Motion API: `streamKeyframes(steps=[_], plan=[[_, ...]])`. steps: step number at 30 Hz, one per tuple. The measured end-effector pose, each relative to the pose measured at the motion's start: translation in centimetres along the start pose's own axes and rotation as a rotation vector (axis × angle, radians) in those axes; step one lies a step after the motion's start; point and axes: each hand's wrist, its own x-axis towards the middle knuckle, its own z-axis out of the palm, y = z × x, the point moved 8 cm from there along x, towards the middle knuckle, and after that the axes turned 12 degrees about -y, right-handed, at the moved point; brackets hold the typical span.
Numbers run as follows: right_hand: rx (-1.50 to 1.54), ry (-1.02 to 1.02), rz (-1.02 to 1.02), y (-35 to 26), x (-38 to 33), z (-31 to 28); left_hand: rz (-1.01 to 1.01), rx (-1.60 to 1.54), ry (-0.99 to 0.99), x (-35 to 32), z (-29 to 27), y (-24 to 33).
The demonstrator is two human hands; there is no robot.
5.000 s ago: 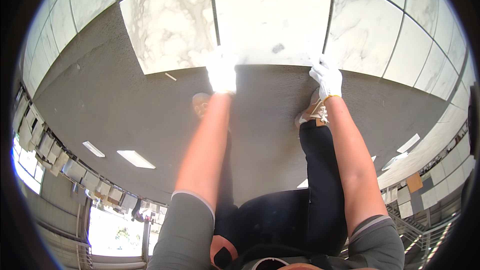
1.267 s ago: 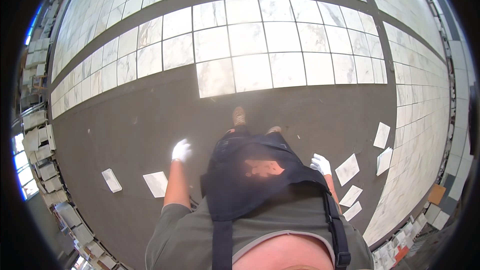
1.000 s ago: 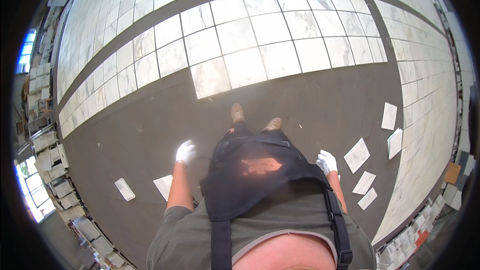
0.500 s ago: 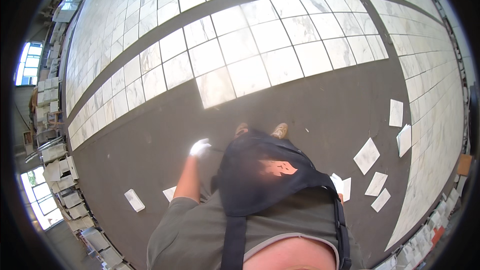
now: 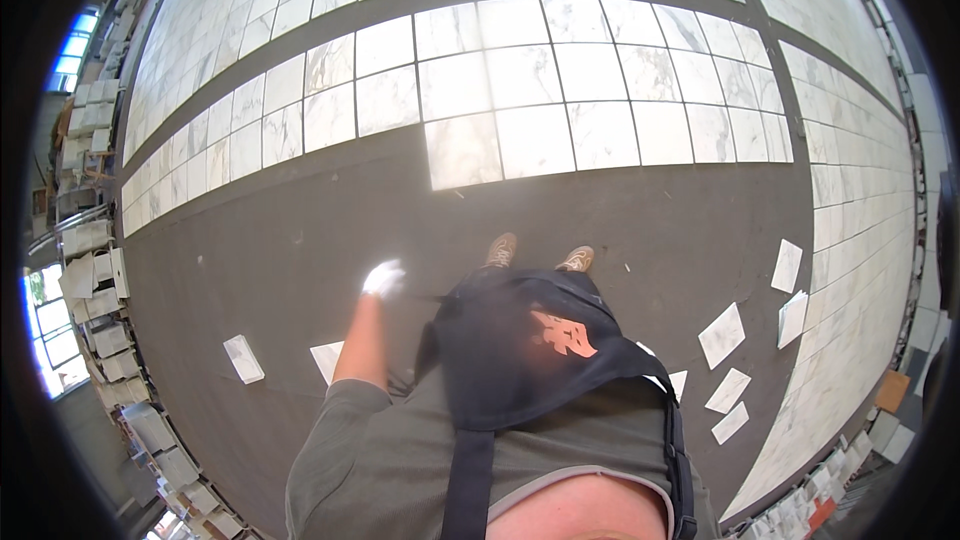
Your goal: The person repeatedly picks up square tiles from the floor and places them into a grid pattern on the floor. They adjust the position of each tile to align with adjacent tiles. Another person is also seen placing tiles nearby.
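My left hand (image 5: 384,278), in a white glove, hangs out to the left of my dark apron (image 5: 520,350). Its fingers look loosely spread though slightly blurred, and nothing shows in them. The grey floor (image 5: 300,290) lies below it. Of my right hand (image 5: 645,348) only a sliver of white glove shows past the apron's right edge; its fingers are hidden. Ahead of my shoes (image 5: 502,249) lie rows of white, grey-veined marble tiles (image 5: 533,143). The nearest row ends at a stepped corner tile (image 5: 463,152).
Several loose tiles (image 5: 722,336) lie on the floor to the right, one stack (image 5: 792,320) among them. To the left are a small stack (image 5: 242,359) and a tile (image 5: 327,361) partly behind my arm. Stacked slabs (image 5: 110,340) line the left wall; more laid tiles (image 5: 860,230) cover the right.
My view has turned, so the laid tiles sit straighter and the loose tiles lower. My left hand has swung slightly up and left; less of my right hand shows.
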Motion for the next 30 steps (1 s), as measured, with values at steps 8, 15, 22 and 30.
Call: streamKeyframes(steps=[8, 15, 22, 30], plan=[[0.523, -0.034, 0.298, -10.1, -4.8, 1.0, -0.020, 0.108, -0.068, 1.6, -3.4, -7.7], [0.464, -0.019, 0.266, -1.9, -7.0, 2.4, -0.040, -0.249, -0.123, 0.8, -0.1, 3.4], [0.515, 0.062, 0.360, -3.6, -9.1, 2.1, -0.021, -0.088, -0.128, 3.1, -1.6, 4.7], [0.563, 0.085, 0.375, -4.9, -10.9, 4.4, 0.039, 0.098, -0.185, 6.5, -3.2, 3.1]])
